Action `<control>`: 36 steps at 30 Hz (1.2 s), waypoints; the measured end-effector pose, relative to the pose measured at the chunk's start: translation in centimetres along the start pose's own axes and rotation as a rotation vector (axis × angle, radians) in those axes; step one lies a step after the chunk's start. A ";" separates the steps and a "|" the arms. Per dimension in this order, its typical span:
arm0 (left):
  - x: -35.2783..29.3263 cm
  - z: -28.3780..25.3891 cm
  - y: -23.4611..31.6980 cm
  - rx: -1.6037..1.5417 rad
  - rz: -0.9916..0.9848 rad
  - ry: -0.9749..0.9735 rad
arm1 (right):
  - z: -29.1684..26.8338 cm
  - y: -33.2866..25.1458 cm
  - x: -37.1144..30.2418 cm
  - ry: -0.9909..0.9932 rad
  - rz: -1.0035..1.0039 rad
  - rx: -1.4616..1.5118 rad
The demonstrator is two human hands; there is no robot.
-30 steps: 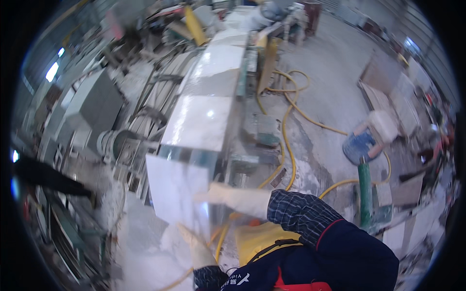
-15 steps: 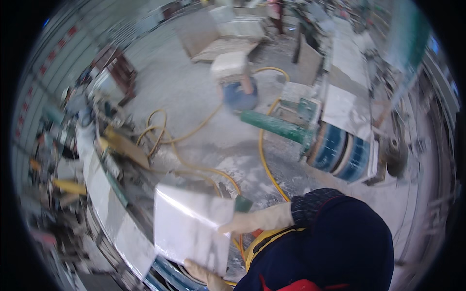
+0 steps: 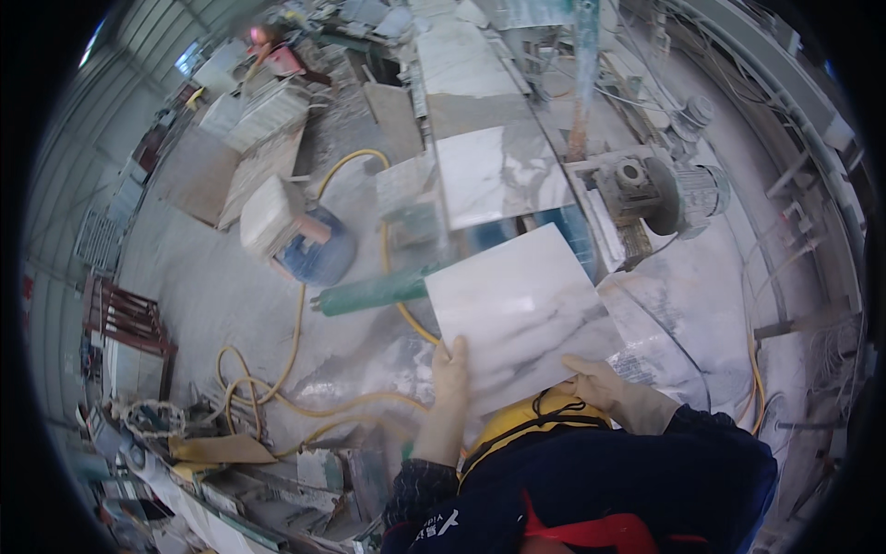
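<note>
Left fingers [image 3: 459,349] closed on the left edge of the marble-patterned slab [image 3: 521,314], thumb on the upper face; right fingers [image 3: 580,363] pinch the near edge toward its right, thumb on top, rest mostly tucked below and not visible. So both the left hand [image 3: 450,374] and the right hand [image 3: 595,380] are holding it. Slab sits face up in front of the torso, near edge just by the yellow apron [image 3: 531,423], far part overlapping the blue rollers [image 3: 570,231] in view; can't tell if it touches them. Handling, my read: stiff, brittle, heavy for its size, won't flex. Glossy face, likely slippery if wet, so don't rely on thumb friction. Best hold: opposite edges about mid-length, fingers well under, thumbs just steadying; stay off the corners, they'd chip first. Current grip looks biased to the near side, so expect the far end to feel nose-heavy. Beyond: another white slab [image 3: 503,171] on the conveyor, motor [image 3: 688,196] to its right, green cylinder [image 3: 369,294] and yellow hose [image 3: 300,346] to the left.
</note>
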State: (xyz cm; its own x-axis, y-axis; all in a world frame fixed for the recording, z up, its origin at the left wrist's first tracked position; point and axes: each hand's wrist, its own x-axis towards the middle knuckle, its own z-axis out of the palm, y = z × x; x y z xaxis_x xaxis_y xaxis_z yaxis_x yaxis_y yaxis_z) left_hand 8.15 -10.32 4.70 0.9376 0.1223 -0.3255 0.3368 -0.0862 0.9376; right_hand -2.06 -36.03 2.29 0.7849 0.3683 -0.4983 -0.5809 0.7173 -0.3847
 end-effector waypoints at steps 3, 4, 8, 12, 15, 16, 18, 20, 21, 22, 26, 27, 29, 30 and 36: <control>2.1 2.9 1.7 0.173 -0.042 -0.114 | -0.9 -1.4 -0.2 0.091 -0.112 0.117; 3.2 3.8 1.9 0.172 -0.016 -0.137 | -1.3 -1.8 0.1 0.133 -0.085 0.127; 6.0 5.5 0.4 -0.023 -0.180 -0.155 | -3.0 -3.3 1.8 0.109 0.003 0.224; 4.5 2.9 -3.5 0.003 -0.213 -0.231 | -3.7 -3.6 3.0 0.191 0.010 0.171; 2.9 1.9 -5.4 0.101 -0.161 -0.254 | -3.4 -3.4 3.7 0.156 0.020 0.134; 2.8 1.8 -5.4 0.064 -0.243 -0.259 | -3.2 -3.4 4.0 0.163 0.010 0.118; 2.8 2.0 -4.7 -0.045 -0.364 -0.244 | -2.9 -3.5 4.4 0.167 -0.009 0.089; 2.9 2.5 -3.4 -0.188 -0.440 -0.200 | -2.5 -3.9 4.6 0.126 0.027 0.117; 3.0 2.6 -2.7 -0.139 -0.371 -0.206 | -2.3 -4.1 4.7 0.124 0.049 0.128; 3.4 2.8 -2.0 -0.090 -0.301 -0.212 | -2.0 -4.2 4.9 0.134 0.058 0.128; 3.6 3.3 -0.9 -0.094 -0.295 -0.158 | -1.1 -4.9 5.3 0.172 0.041 0.080; 3.8 3.3 -0.9 -0.146 -0.297 -0.172 | -0.9 -4.8 5.4 0.180 0.033 0.080; 4.3 3.2 -1.0 -0.150 -0.243 -0.181 | -0.8 -4.8 5.7 0.169 0.022 0.115; 4.5 3.2 -1.2 -0.179 -0.242 -0.210 | -0.8 -4.8 5.9 0.194 0.029 0.136; 6.0 2.8 -2.1 -0.234 -0.215 -0.279 | -1.0 -4.9 6.8 0.181 -0.009 0.135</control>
State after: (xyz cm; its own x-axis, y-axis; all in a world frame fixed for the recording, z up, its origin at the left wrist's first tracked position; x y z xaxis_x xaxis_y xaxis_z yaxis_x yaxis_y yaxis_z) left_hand 13.34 -12.17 0.38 0.8465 -0.1625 -0.5069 0.5285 0.1425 0.8369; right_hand 5.90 -37.69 0.01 0.7314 0.2582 -0.6312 -0.5302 0.7974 -0.2882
